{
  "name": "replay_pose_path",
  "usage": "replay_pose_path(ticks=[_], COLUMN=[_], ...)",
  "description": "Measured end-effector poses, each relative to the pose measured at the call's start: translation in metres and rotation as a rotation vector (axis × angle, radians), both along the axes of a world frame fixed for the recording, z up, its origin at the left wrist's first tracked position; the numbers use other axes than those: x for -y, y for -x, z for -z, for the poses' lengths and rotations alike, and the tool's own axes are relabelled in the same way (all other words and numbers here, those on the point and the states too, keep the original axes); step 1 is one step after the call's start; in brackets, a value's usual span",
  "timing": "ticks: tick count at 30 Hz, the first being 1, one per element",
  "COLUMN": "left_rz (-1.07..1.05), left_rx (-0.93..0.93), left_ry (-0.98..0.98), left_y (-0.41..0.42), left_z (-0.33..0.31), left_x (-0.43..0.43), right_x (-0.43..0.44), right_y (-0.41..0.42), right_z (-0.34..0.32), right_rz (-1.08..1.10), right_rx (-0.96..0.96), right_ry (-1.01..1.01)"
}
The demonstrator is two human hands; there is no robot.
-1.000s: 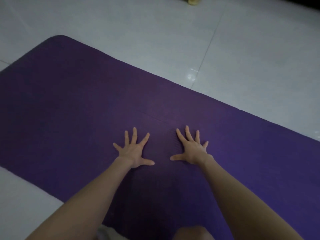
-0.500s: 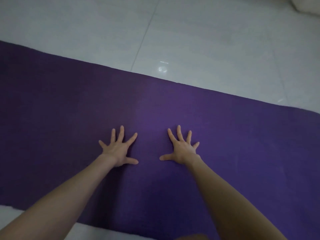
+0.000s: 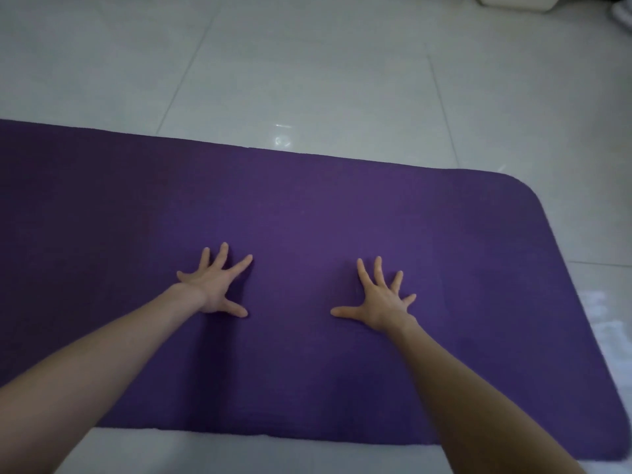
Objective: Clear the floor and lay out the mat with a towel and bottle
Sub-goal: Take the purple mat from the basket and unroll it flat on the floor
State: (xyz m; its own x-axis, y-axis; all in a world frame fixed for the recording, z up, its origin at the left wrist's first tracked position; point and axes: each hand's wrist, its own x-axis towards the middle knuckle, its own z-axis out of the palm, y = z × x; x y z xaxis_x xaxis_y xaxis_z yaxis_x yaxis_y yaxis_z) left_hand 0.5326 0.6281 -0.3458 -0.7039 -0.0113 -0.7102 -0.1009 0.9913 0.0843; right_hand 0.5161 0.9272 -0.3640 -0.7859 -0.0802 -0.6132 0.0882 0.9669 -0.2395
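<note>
A purple mat lies unrolled flat on the white tiled floor, running from the left edge of view to its rounded right end. My left hand rests palm down on the mat, fingers spread. My right hand lies flat on the mat too, fingers spread, about a forearm's width to the right. Neither hand holds anything. No towel or bottle is in view.
White floor tiles stretch beyond the mat's far edge. A white object sits at the top right edge, cut off by the frame. A strip of floor shows in front of the mat.
Both hands have slid to the right along the mat and moved further apart. The view has swung right, so the mat's rounded right end now shows.
</note>
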Motion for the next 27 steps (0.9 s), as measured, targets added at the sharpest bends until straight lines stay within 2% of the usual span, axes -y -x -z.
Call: replay_pose_path(ticks=[7, 12, 18, 27], left_rz=[0.288, 0.257, 0.244, 0.266], left_rx=[-0.016, -0.005, -0.041, -0.02], left_ry=[-0.089, -0.081, -0.097, -0.088], left_y=[0.002, -0.004, -0.011, -0.012], left_z=[0.007, 0.033, 0.032, 0.033], left_x=[-0.115, -0.127, -0.132, -0.137], right_x=[-0.104, -0.112, -0.132, -0.14], right_y=[-0.03, -0.032, -0.055, -0.072], right_z=[-0.003, 0.012, 0.006, 0.008], right_rz=[0.211, 0.21, 0.333, 0.365], right_rx=[0.063, 0.04, 0.042, 0.043], right_ry=[-0.015, -0.016, -0.035, -0.03])
